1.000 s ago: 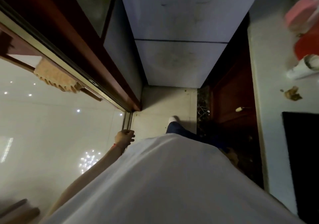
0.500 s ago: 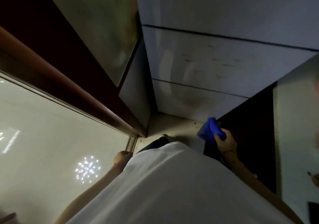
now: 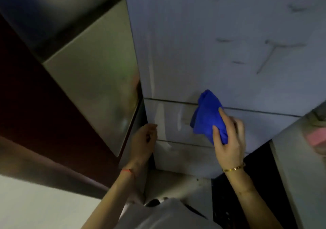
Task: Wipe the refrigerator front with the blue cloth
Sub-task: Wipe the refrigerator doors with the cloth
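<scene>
1. Right hand point(image 3: 229, 138) raised in front of the refrigerator front point(image 3: 202, 52), fingers point(image 3: 216, 133) closed around a bunched blue cloth point(image 3: 207, 117).
2. Cloth sticking up and left out of the grip, long axis running roughly up the door, upper end lying over the dark seam between the upper door and the drawer below; whether pressed flat to the panel, cannot tell.
3. Smudges and streaks higher and to the right, well apart from the cloth, so next stroke likely upward and rightward.
4. Right hand far nearer those marks; wrist bent back, palm toward the door, forearm rising from lower right.
5. Left hand point(image 3: 144, 140) at the refrigerator's left edge, fingers loosely curled, holding nothing visible.
</scene>
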Demonstrator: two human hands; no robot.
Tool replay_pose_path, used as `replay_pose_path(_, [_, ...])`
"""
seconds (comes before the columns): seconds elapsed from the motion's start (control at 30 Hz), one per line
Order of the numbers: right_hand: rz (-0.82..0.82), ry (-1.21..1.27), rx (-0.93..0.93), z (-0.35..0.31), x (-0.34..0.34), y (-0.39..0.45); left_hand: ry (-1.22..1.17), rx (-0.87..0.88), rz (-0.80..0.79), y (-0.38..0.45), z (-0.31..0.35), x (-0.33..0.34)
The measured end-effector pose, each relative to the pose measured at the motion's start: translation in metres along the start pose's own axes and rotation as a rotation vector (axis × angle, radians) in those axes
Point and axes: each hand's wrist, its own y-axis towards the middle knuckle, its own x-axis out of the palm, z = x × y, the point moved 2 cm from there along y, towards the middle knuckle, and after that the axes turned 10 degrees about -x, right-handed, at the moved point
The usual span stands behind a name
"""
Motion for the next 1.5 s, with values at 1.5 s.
replay_pose_path(1.5, [0.363, -0.509, -0.694, -0.122, -0.06, 0.377, -0.377, 1.005, 0.747, 0.131, 0.306, -0.142])
